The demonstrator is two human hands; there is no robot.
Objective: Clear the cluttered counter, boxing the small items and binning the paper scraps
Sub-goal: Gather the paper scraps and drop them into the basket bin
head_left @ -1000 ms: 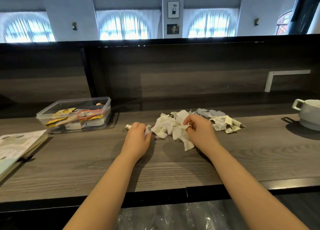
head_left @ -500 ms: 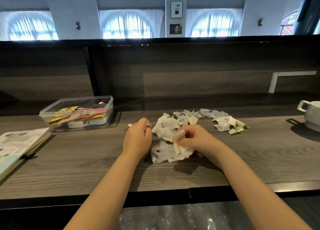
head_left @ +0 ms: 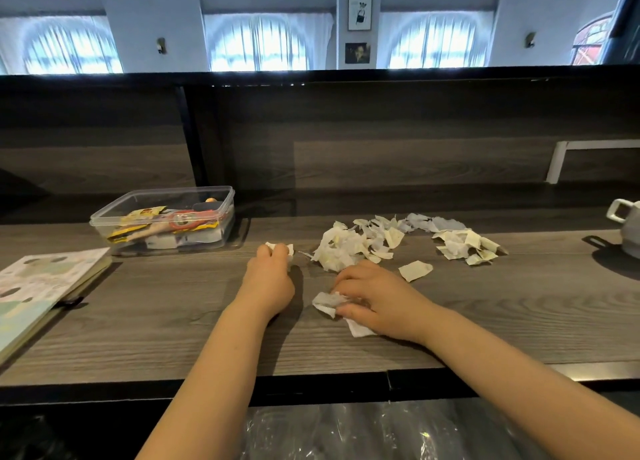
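Note:
A pile of white and cream paper scraps [head_left: 349,248] lies on the dark wood counter [head_left: 173,321], with a second cluster [head_left: 464,246] to its right and one loose scrap [head_left: 415,270] between them. My right hand [head_left: 377,303] grips a bunch of scraps [head_left: 327,302] near the counter's middle, its fingers curled over them. My left hand [head_left: 270,279] is curled round a small scrap [head_left: 280,248] at its fingertips. A clear plastic box [head_left: 166,222] holding sachets and small items stands at the back left.
An open book [head_left: 41,286] lies at the left edge. A white cup [head_left: 627,227] stands at the far right. A bin lined with clear plastic [head_left: 346,432] sits below the counter's front edge. A dark raised panel [head_left: 381,130] runs behind the counter.
My right hand has pulled a bunch of scraps out of the pile toward the front edge. The left hand stays by the pile's left side, still holding a small scrap.

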